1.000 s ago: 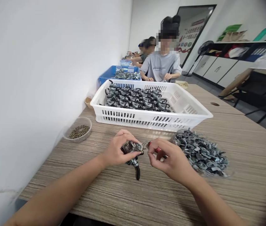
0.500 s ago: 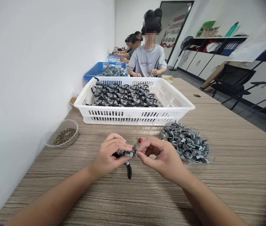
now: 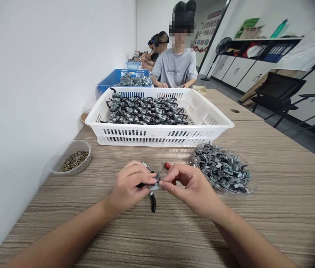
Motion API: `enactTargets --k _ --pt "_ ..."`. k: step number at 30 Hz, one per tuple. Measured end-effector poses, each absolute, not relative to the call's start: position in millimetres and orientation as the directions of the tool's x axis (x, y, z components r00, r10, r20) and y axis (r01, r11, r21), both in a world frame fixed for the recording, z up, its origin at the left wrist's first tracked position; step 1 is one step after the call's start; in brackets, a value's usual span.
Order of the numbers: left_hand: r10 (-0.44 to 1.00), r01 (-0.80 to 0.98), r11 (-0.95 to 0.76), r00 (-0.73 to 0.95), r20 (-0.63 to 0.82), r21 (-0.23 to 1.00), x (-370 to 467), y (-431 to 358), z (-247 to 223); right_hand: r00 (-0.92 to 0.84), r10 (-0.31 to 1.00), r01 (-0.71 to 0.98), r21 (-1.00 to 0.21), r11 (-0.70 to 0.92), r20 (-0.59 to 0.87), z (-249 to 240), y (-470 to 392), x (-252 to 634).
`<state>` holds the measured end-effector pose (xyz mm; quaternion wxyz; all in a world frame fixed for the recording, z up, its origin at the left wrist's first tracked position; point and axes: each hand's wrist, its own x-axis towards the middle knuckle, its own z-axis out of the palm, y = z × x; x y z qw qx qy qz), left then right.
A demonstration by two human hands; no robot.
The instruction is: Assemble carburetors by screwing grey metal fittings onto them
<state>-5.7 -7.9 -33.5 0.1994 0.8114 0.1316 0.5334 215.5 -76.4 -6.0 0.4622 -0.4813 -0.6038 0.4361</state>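
"Left hand (image 3: 129,186) and right hand (image 3: 186,182): pinching what?"
"Left, 1 metal fitting (image 3: 154,187), black tail (image 3: 153,203) at 6 o'clock. Right, at its 3 o'clock edge, I can't tell."
"Doing it well?"
"I'd brace it firmly, clear of the red handle (image 3: 167,166) at 1 o'clock."

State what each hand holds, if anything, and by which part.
Left hand: a metal assembly, pinched by its body, black curved end free. Right hand: fingertips at that body; whether it grips anything cannot be told.
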Motion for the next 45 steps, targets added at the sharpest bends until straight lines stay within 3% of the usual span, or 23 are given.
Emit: enactTargets --k 7,20,24,35,39,45 --pt "0.406 0.062 -0.908 0.383 0.83 0.415 -7 -10 -31 -0.077 0.987 0.113 -0.983 0.148 0.14 -6 -76 211" --pt "0.349 0.139 -0.937 0.381 0.856 0.32 -6 -17 -35 -0.09 0.996 0.011 -1.0 0.006 0.004 1 -78 209" --pt "0.344 0.162 -0.939 0.38 0.858 0.305 -5 -20 -36 -0.057 0.998 0.043 -0.999 0.009 0.007 2 -79 210" --pt "0.446 0.172 -0.895 0.356 0.821 0.411 -3 -24 -36 0.107 0.958 0.203 -0.949 0.243 0.268 -6 -87 199" --pt "0.499 0.159 -0.866 0.322 0.804 0.474 -2 -24 -37 0.091 0.913 0.333 -0.876 0.349 0.398 -13 -88 198" --pt "0.486 0.133 -0.873 0.316 0.815 0.469 -1 -23 -36 0.038 0.818 0.375 -0.767 0.52 0.573 -20 -87 197"
